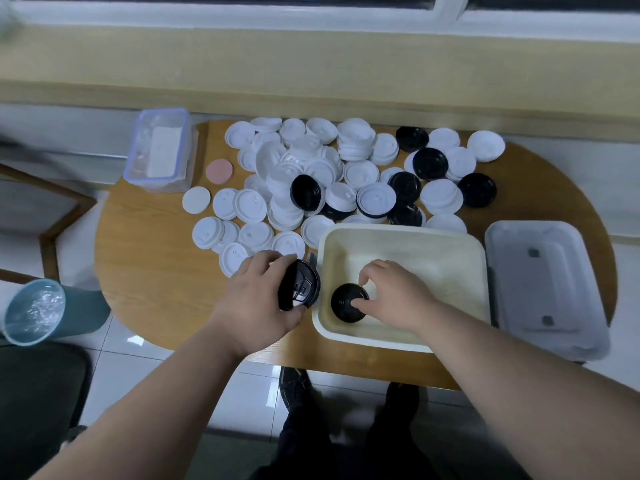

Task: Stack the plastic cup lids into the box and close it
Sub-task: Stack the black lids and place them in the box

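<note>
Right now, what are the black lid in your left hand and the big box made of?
The black lid in the left hand looks like thin moulded plastic: glossy, with pressed ridges. The cream box seems thicker plastic, matte with a faint sheen and rounded corners.

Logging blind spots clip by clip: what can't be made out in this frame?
All in the head view:
- boxed lid: one lid or a stack is unclear; the right hand covers its far side.
- left hand grip: the hand's own back hides the contact with the held lid.
- pile: the lower lids are buried by the upper ones, so there is no count.
- clear tub: the contents are blurred.
</note>
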